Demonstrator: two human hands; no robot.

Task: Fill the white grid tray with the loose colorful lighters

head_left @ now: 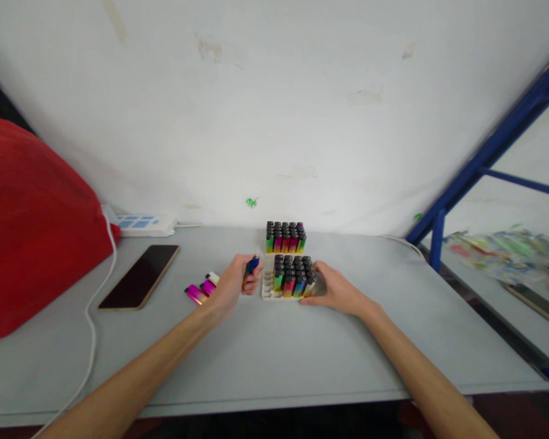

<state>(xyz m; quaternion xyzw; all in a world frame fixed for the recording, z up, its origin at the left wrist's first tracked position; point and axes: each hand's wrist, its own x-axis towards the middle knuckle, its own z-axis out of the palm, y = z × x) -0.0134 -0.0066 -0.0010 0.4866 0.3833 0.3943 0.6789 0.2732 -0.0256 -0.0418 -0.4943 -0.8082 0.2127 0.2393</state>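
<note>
My left hand (234,283) is closed around a blue lighter (251,266), held just left of a white tray (267,286) partly filled with upright coloured lighters. The tray's left column of slots shows empty. My right hand (336,288) rests against the tray's right side, fingers curled on its edge. Behind it stands a second tray (285,237), full of lighters with black caps. Two or three loose pink and purple lighters (201,290) lie on the table left of my left hand.
A dark phone (139,276) lies face up at the left, beside a white cable (90,323) and a white power strip (143,224). A red bag (32,225) fills the far left. A blue metal frame (443,225) stands at the right, against the white wall.
</note>
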